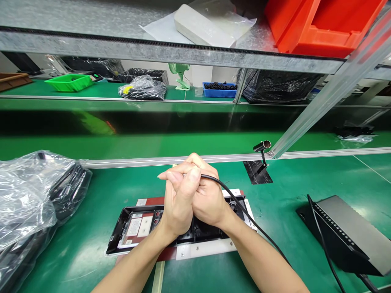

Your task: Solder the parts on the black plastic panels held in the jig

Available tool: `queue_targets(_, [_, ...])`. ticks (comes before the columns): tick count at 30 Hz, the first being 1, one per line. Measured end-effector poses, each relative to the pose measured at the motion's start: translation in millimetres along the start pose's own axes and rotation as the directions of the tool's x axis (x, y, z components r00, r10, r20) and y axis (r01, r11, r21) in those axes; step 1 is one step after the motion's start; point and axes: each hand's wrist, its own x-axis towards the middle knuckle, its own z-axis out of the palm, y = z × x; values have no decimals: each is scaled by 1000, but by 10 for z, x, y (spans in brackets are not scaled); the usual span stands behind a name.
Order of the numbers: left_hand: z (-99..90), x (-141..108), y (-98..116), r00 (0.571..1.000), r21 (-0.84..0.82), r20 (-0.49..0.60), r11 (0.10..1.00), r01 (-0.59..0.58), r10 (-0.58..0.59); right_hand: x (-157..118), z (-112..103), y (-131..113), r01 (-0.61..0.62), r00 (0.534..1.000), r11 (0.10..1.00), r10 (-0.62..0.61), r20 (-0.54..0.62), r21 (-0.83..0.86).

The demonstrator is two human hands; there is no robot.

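Observation:
Both my hands are pressed together above a black plastic housing point(195, 234). My left hand point(179, 199) is closed, its thumb and fingers pinching near the end of a black cable point(241, 205). My right hand point(209, 199) is closed against it, fingers wrapped around the same spot. The cable's end is hidden between my hands. From there it runs over the right hand and down past the right forearm. The housing lies in a red-brown and white fixture point(210, 248); my hands and wrists cover its middle.
Plastic-wrapped black parts point(39, 203) lie at the left. A small black tube on a stand point(262, 146) is behind the fixture. To the right sits a black and grey box point(348, 232) with a cable. Overhead, a metal shelf point(106, 42) bears a red bin point(324, 30).

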Motion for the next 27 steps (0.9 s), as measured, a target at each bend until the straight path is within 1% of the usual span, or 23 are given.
queue_targets(3, [1, -4, -5, 1000, 2, -13, 1000, -14, 14, 3, -1, -2, 0, 1000, 1000, 1, 4, -9])
queue_targets(8, [2, -9, -12, 1000, -1, -7, 1000, -5, 5, 0, 5, -1, -4, 1000, 1000, 5, -12, 13])
queue_targets(12, [3, -1, 4, 1000, 3, 10, 1000, 11, -11, 3, 8, -6, 14, 1000, 1000, -14, -17, 24])
queue_targets(17, [1, 1, 9, 1000, 21, 6, 1000, 19, -19, 12, 8, -13, 40, 999, 999, -39, -27, 28])
queue_targets(27, [9, -5, -11, 1000, -10, -10, 1000, 30, -30, 11, 18, -3, 47, 998, 997, -45, -34, 54])
